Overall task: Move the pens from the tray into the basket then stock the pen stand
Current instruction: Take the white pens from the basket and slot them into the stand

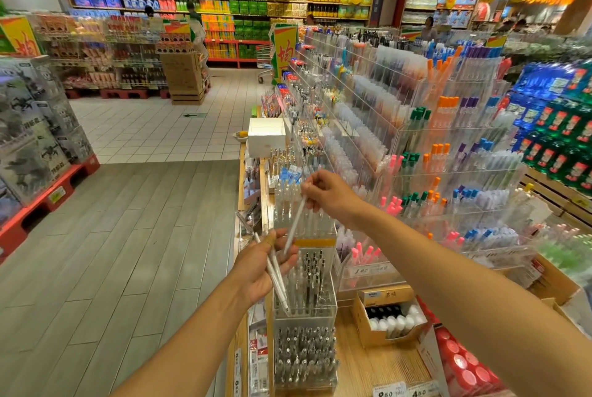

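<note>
My left hand (pixel 259 265) grips a small bunch of white pens (pixel 278 281), their tips pointing down toward the clear stepped pen stand (pixel 304 313). A single white pen (pixel 294 223) hangs tilted from my right hand (pixel 330 195), which pinches it near the top, above the stand's upper tier (pixel 301 214). The stand's tiers hold several upright pens, clear ones at the top and dark-clipped ones lower down. No tray or basket is in sight.
The wooden display counter (pixel 378 364) carries an open carton of bottles (pixel 390 319) and red-capped items (pixel 464 364) at right. Tall acrylic racks of coloured pens (pixel 432 156) run along the right. A white box (pixel 266 135) sits farther back. The aisle floor (pixel 128 252) lies to the left.
</note>
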